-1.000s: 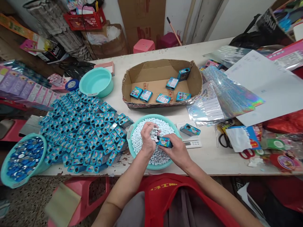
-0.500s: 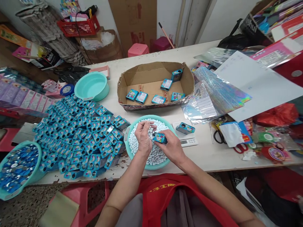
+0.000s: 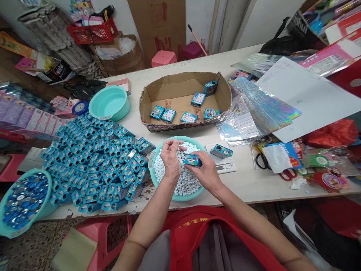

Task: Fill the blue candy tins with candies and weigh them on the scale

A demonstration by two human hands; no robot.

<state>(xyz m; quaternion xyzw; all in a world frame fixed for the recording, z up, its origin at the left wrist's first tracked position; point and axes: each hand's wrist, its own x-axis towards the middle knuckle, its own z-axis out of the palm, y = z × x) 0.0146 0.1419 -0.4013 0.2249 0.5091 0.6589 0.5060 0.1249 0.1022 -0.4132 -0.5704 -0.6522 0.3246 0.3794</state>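
My right hand (image 3: 208, 171) grips a small blue candy tin (image 3: 192, 160), tilted with its end toward my other hand. Curled close to that end, my left hand (image 3: 170, 158) has small white candies between its fingers and palm. Both hands are over a turquoise basin (image 3: 151, 165) full of white candies (image 3: 187, 182). Just right of the basin, another blue tin (image 3: 222, 151), its round hole showing, rests on a white digital scale (image 3: 226, 168). My fingers partly hide the held candies.
Blue tins (image 3: 113, 162) with round holes are heaped on the left. A cardboard tray (image 3: 180, 126) behind the basin holds several tins. Further left are a basin of blue and silver discs (image 3: 25, 199) and another turquoise basin (image 3: 108, 103). Scissors (image 3: 288, 175) and plastic sheets (image 3: 267, 109) lie right.
The view has shifted slightly. My left fingers have drawn up and curled, and fewer candies show in that hand. The tin stays in my right hand, turned a little.
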